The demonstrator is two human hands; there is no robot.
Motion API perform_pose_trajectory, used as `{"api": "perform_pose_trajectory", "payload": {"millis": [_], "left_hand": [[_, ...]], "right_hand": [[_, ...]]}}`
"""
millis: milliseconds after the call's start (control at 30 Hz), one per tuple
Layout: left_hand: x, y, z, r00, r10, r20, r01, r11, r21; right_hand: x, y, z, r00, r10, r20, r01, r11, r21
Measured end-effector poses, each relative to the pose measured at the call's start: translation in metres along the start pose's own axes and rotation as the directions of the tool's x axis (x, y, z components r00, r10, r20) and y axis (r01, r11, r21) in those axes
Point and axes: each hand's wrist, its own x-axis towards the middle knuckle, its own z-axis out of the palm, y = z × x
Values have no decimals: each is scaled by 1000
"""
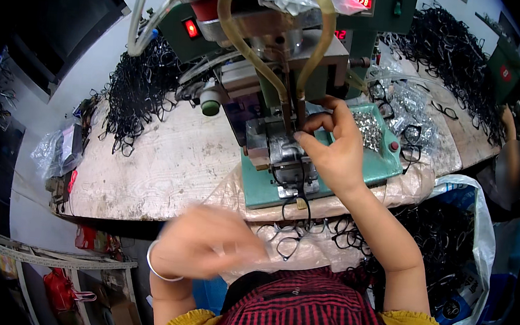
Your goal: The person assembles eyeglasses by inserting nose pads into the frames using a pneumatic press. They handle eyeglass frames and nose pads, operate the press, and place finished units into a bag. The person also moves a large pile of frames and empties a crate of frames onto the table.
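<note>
A green-based bench machine (pixel 255 189) with yellowish tubes stands before me. My right hand (pixel 337 147) is at its metal fixture (pixel 289 146), just below the tube ends. Thumb and fingertips come together there; whatever they pinch is too small to make out. A black eyeglass frame (pixel 304 207) hangs off the fixture's near side. My left hand (pixel 208 244), smeared by motion, is over my lap near the table edge, left of several loose black eyeglass frames (pixel 288 246). Its fingers cannot be read. Small shiny metal parts (pixel 369 133) lie on the green base beside my right hand.
Heaps of black eyeglass frames lie at the left back (pixel 137 92) and right back (pixel 449 52). A white sack (pixel 484 241) full of frames stands at my right. Clear plastic bags (pixel 420 105) lie beyond the base. Another person's arm (pixel 510 130) shows at far right.
</note>
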Motion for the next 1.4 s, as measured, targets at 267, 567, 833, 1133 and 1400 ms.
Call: {"api": "perform_pose_trajectory", "payload": {"millis": [267,567,833,1133,1400], "left_hand": [[71,-39,-20,571,233,-788,-100,972,215],[73,-39,-18,569,198,-798,-136,980,146],[71,-36,-13,546,159,-822,-120,987,111],[34,-69,6,277,328,-903,-28,942,334],[61,-75,-34,402,410,-819,281,795,537]], "right_hand": [[10,-17,3,996,-31,81,39,995,-88],[5,-17,5,999,-29,14,30,997,-64],[-3,-19,11,943,314,111,-332,858,393],[-4,2,15,995,72,73,-93,934,344],[-2,13,14,995,-33,96,-8,918,397]]}}
